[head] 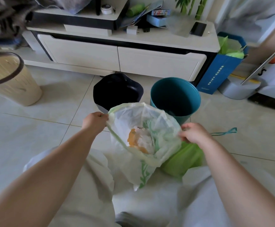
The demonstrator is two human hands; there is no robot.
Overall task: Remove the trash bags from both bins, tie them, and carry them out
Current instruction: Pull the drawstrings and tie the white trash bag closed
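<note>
A thin white trash bag (149,125) with green print hangs open between my hands, above my knees; orange scraps and crumpled paper lie inside. My left hand (95,121) pinches its left rim. My right hand (193,133) grips the right rim. Under my right wrist a green trash bag (182,159) lies on the floor, its teal drawstring (225,132) trailing right. Behind the bags stand a black bin (117,91) and a teal bin (175,95), both without liners.
A white low cabinet (120,54) with drawers runs behind the bins, cluttered on top. A beige ribbed basket (9,79) stands at far left. A blue paper bag (221,69) with green plastic sits at right, beside a grey stand base (239,89). Floor is pale tile.
</note>
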